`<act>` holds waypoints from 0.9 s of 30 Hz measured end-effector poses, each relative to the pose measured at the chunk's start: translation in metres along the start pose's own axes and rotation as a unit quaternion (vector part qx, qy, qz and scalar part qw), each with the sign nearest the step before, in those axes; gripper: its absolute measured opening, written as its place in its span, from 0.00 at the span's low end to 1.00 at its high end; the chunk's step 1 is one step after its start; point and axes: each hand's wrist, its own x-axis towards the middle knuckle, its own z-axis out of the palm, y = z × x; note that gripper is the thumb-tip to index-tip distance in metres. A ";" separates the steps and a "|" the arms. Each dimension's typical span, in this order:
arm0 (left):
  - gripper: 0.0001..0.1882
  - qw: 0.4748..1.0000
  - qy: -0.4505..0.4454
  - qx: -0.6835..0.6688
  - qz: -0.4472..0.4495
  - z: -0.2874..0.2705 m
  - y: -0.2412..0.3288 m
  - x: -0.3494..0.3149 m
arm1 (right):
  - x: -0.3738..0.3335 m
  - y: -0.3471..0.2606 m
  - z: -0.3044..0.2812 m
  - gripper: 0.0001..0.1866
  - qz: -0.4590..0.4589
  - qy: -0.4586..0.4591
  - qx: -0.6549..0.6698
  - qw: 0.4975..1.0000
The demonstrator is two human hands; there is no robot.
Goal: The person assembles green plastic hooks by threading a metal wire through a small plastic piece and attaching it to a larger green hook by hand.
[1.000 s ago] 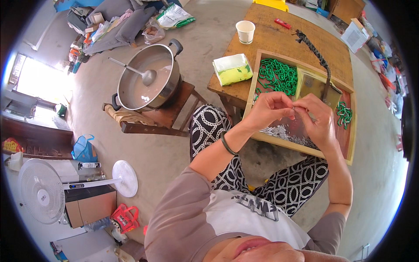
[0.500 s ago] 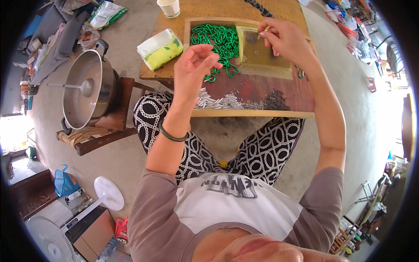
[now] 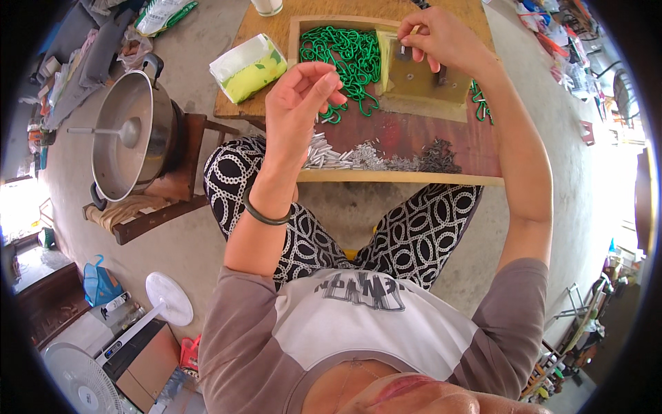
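Observation:
My right hand (image 3: 441, 43) is over a yellowish square plate (image 3: 431, 86) in the wooden tray. Its thumb and fingers pinch together above the plate; a small silvery bit shows at the fingertips, too tiny to name. My left hand (image 3: 300, 90), a bangle (image 3: 265, 219) on its wrist, hovers by the tray's left side with fingers curled and thumb near the index finger. What it holds, if anything, is hidden. Beside it lies a heap of green S-shaped hooks (image 3: 345, 55). Small silver pins (image 3: 327, 155) and dark little metal parts (image 3: 439, 157) lie along the near edge.
The wooden tray (image 3: 407, 176) rests at the table's near edge, above my knees. To its left are a tissue pack (image 3: 249, 67) and a cup (image 3: 267, 5). A large pot (image 3: 131, 155) with a ladle (image 3: 129, 132) stands on a chair. More green hooks (image 3: 480, 103) lie right of the plate.
My right hand has moved a little up and away over the plate. The left hand has shifted slightly left and stays curled. The whole view has tilted a little.

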 end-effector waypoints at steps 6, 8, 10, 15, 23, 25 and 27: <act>0.14 0.999 -0.006 0.036 -0.007 -0.001 0.001 -0.001 | -0.008 -0.008 -0.002 0.15 0.017 0.001 0.066 0.998; 0.14 0.999 0.006 0.041 -0.009 0.001 0.002 -0.001 | -0.014 -0.005 -0.004 0.17 0.047 0.000 0.084 0.995; 0.13 0.999 0.011 0.039 -0.007 0.000 0.002 -0.001 | -0.022 -0.007 0.003 0.19 0.076 -0.003 0.103 0.992; 0.12 1.000 0.016 0.009 0.015 -0.002 -0.003 0.002 | -0.045 -0.015 0.074 0.10 -0.179 0.098 -0.179 0.963; 0.11 0.999 0.022 0.024 0.007 0.000 -0.002 0.000 | -0.049 -0.013 0.126 0.09 -0.038 0.084 -0.286 0.954; 0.12 1.000 0.021 0.018 0.011 -0.001 -0.003 0.000 | -0.053 -0.014 0.119 0.09 -0.046 0.103 -0.246 0.963; 0.12 1.000 0.019 0.012 0.014 -0.001 -0.003 -0.001 | -0.054 -0.009 0.110 0.09 -0.041 0.106 -0.238 0.965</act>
